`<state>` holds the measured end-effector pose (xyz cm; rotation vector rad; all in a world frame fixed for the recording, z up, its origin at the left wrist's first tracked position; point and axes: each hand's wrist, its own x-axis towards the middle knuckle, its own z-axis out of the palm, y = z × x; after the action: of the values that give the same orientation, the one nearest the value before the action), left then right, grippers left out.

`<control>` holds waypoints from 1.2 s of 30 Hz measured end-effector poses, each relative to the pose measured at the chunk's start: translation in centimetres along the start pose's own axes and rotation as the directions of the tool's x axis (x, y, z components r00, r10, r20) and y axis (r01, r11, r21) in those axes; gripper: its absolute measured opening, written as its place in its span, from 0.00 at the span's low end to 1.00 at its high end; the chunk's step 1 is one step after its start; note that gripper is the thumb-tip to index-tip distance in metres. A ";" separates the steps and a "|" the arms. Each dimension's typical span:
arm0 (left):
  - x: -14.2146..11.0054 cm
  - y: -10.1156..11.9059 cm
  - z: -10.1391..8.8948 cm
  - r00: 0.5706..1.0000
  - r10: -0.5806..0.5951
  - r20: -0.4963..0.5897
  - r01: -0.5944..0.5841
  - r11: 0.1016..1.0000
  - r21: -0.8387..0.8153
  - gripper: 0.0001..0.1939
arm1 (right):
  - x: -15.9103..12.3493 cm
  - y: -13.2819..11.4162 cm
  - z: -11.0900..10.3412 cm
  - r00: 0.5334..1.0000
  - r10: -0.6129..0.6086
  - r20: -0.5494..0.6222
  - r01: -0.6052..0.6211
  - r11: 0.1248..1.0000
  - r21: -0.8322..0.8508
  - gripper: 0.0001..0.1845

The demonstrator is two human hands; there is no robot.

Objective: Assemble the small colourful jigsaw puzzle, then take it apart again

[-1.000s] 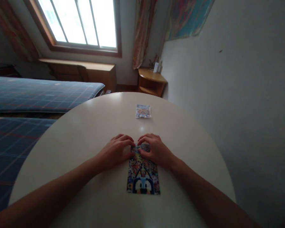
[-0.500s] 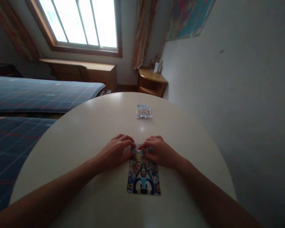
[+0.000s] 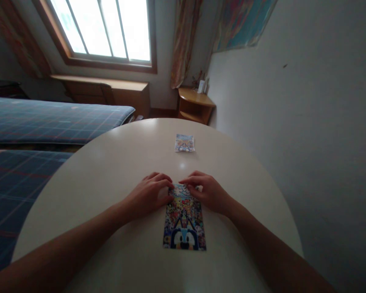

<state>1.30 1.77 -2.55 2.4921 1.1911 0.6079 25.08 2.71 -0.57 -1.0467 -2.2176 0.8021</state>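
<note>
A colourful printed picture [image 3: 185,224] lies flat on the cream round table [image 3: 110,162], with a blue cartoon dog's face at its near end. My left hand [image 3: 151,191] rests at its upper left corner, thumb and fingertips on the edge, fingers loosely bent and apart. At the upper right corner is my right hand [image 3: 207,190], its index finger stretched along the top edge and its thumb bent beneath. I see nothing held in either hand. Farther off on the table lies a small packet or sheet [image 3: 184,143] with a similar dog print, its edges slightly raised.
Left of the table stand plaid mattresses [image 3: 49,120]. A white wall [image 3: 293,134] runs close along the right. Beyond the table are a wooden corner shelf [image 3: 197,97] with small items on it, a wooden desk [image 3: 128,86] and a bright window [image 3: 103,28].
My right hand has shifted slightly right and up, uncovering more of the picture's top part. My left hand and the small printed packet or sheet have stayed in place.
</note>
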 end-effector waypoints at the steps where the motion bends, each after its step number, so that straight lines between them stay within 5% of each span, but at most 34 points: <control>1: 0.0 0.0 0.0 1.000 0.000 -0.001 0.000 1.000 0.001 0.10 | 0.0 -0.1 0.2 1.000 0.004 -0.016 -0.004 1.000 0.009 0.15; 12: 0.0 -0.1 0.1 1.000 0.012 -0.002 -0.012 1.000 -0.012 0.10 | 0.3 -0.7 1.8 0.977 0.190 -0.093 -0.195 0.980 -0.047 0.06; 24: 0.0 -0.1 0.1 1.000 0.012 -0.003 -0.012 1.000 0.001 0.09 | 0.6 -1.0 2.4 0.962 0.195 -0.194 -0.219 0.969 -0.115 0.02; 36: 0.0 0.0 0.1 1.000 0.004 -0.002 -0.004 1.000 -0.002 0.10 | 0.7 -1.0 2.1 0.965 0.214 -0.152 -0.224 0.973 -0.052 0.04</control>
<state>1.35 1.76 -2.62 2.4931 1.1864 0.6122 22.77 2.14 -1.13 -1.3581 -2.0433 0.7202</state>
